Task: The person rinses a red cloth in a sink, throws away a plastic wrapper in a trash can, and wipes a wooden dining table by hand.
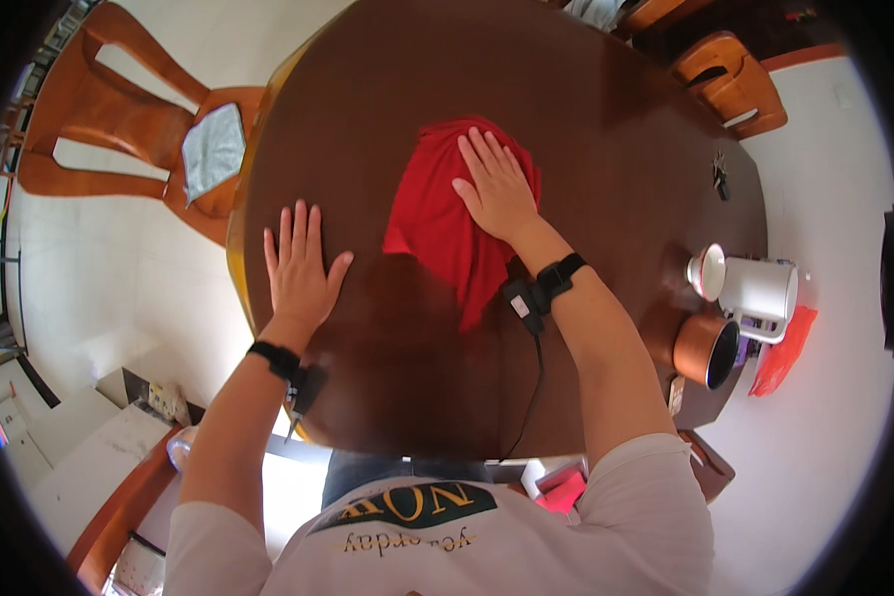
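Observation:
A crumpled red cloth [432, 194] lies on the dark brown wooden table [387, 357], one corner trailing toward me. My right hand [498, 186] rests flat on top of it, palm down, fingers slightly spread and pointing away from me. Off to the left, my left hand [298, 268] is laid on the bare tabletop near the edge, its fingers apart and nothing held. Each wrist wears a black strap with a small device, and a cable hangs from the right one.
Along the right side stand a bowl [707, 272], a white electric kettle [760, 287] and a copper-coloured pot [700, 350]. Keys [720, 177] lie farther back. A wooden chair [134, 119] with a grey cloth [214, 151] on its seat stands at the left; another chair [730, 86] is at the far right.

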`<state>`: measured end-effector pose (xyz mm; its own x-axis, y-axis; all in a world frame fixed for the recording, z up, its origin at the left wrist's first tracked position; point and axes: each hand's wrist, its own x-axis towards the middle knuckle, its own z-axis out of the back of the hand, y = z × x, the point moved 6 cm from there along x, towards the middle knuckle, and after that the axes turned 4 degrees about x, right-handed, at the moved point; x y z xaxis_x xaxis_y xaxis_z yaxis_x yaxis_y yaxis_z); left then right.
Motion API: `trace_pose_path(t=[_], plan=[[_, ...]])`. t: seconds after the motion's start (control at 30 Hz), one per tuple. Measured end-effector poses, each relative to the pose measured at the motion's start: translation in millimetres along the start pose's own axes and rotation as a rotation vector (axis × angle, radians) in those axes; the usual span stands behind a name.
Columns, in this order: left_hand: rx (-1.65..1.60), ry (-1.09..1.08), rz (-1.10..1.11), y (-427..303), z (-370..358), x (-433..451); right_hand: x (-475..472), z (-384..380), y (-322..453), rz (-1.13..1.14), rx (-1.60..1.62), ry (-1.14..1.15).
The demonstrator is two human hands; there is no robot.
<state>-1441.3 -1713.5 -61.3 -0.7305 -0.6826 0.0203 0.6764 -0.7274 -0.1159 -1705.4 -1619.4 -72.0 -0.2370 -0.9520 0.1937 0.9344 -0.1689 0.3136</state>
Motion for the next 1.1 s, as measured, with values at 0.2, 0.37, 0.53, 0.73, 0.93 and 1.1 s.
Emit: trace_pose_path(t=[0.2,0.37,0.53,0.73,0.93,1.1], plan=[[0.047,0.083,0.022,2.7,1.5,-2.2,116.2,-5.7,-111.5,-0.159,-0.102,-0.086],[0.097,0.174,0.052,5.8,-1.5,-1.5,204.0,-7.9,-191.6,-0.432,-0.161,-0.114],[0.047,0.188,0.039,3.9,-1.4,-0.4,253.3,-11.0,-174.0,-0.437,-0.169,-0.229],[0.098,0.148,0.007,-2.8,-1.2,5.1,266.7,-42.1,-32.1,-0.084,0.055,-0.188],[0.109,0.095,-0.012,-0.7,-3.8,4.0,199.3,-67.4,36.5,0.248,0.191,0.073],[0.151,0.069,-0.030,0.5,-4.3,1.7,175.2,-4.8,-119.6,-0.139,0.131,-0.161]])
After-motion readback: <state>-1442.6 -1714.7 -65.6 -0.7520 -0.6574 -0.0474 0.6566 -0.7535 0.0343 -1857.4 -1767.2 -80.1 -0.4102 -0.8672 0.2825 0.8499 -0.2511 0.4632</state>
